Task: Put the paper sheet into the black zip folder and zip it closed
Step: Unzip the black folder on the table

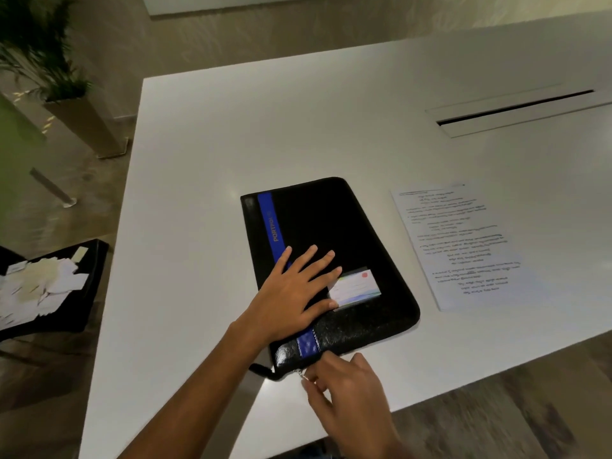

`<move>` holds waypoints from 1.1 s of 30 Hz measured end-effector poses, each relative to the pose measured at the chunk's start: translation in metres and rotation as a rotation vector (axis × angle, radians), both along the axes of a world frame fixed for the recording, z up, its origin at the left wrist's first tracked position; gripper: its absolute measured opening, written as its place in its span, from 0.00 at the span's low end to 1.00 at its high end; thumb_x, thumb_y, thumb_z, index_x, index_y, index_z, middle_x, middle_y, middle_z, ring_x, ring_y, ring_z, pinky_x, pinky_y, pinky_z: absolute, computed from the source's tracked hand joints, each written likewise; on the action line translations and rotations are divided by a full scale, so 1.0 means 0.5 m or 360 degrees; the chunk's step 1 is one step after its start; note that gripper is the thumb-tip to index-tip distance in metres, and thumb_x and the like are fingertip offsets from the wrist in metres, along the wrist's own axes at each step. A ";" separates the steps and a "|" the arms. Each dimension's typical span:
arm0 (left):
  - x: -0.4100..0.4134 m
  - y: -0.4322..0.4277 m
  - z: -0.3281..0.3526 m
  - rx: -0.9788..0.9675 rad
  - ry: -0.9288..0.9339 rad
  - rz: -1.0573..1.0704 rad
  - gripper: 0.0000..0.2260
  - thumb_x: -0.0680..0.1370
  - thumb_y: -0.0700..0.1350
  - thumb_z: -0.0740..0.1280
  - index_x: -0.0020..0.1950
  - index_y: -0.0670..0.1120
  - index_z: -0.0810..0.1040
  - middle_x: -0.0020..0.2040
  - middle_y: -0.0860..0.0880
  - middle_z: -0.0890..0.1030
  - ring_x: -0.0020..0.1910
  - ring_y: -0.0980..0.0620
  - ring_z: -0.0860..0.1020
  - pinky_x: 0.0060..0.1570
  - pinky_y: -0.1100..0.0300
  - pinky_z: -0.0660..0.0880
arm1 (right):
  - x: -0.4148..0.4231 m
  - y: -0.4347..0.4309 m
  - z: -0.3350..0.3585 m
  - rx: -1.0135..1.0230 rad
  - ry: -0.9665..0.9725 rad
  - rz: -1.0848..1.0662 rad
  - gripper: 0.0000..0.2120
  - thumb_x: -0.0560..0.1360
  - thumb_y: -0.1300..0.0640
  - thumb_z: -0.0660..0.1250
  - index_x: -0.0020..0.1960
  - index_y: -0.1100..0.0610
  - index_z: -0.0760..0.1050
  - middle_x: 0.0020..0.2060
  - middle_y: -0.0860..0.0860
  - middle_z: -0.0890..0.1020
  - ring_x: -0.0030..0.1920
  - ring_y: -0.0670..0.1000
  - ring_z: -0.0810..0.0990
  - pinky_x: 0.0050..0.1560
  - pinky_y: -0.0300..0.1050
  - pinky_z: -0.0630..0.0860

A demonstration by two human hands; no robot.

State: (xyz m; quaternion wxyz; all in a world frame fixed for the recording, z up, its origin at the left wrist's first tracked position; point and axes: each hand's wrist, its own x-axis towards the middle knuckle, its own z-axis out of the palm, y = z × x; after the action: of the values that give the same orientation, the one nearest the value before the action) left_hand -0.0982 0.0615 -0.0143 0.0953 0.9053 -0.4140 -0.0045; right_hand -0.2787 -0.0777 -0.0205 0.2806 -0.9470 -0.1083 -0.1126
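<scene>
Both hands work the folder (318, 220): left hand (291, 293) lies flat, fingers spread, prob. pinning it vs. sliding; right hand (344, 392) pinches zip pull (303, 375) at near edge. Paper sheet (460, 246) lies on table (231, 127) well right of the fingers, not inside yet.

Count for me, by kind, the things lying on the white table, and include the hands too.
black zip folder: 1
paper sheet: 1
card in the folder's window: 1
hands: 2 (left hand, right hand)
Total: 5
</scene>
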 end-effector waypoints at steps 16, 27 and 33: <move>-0.095 -0.153 0.016 0.0028 0.0000 -0.0128 0.44 0.75 0.80 0.61 0.85 0.58 0.64 0.86 0.50 0.65 0.85 0.39 0.63 0.79 0.27 0.62 | 0.084 -0.289 0.066 0.0832 0.0327 -0.1267 0.10 0.82 0.58 0.73 0.44 0.46 0.80 0.35 0.49 0.85 0.35 0.49 0.85 0.40 0.51 0.80; -0.137 -0.149 0.023 -0.0520 -0.0291 -0.0114 0.19 0.80 0.63 0.74 0.63 0.52 0.88 0.70 0.53 0.85 0.74 0.48 0.80 0.68 0.48 0.82 | 0.176 -0.366 0.088 0.0836 0.0835 -0.0575 0.18 0.84 0.68 0.64 0.46 0.52 0.85 0.32 0.51 0.87 0.22 0.47 0.81 0.24 0.40 0.78; -0.164 -0.146 0.074 -0.0550 -0.0627 -0.0035 0.14 0.78 0.54 0.80 0.60 0.48 0.91 0.67 0.49 0.87 0.71 0.48 0.83 0.60 0.52 0.86 | 0.206 -0.393 0.085 0.0892 0.0947 -0.0373 0.14 0.76 0.76 0.69 0.47 0.57 0.83 0.33 0.59 0.80 0.28 0.64 0.81 0.25 0.56 0.81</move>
State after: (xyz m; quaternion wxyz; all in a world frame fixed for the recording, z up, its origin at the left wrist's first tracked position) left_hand -0.1801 -0.0116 0.0227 0.1660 0.8545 -0.4289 0.2417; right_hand -0.1759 -0.2743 0.0221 0.5315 -0.8312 0.1205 0.1096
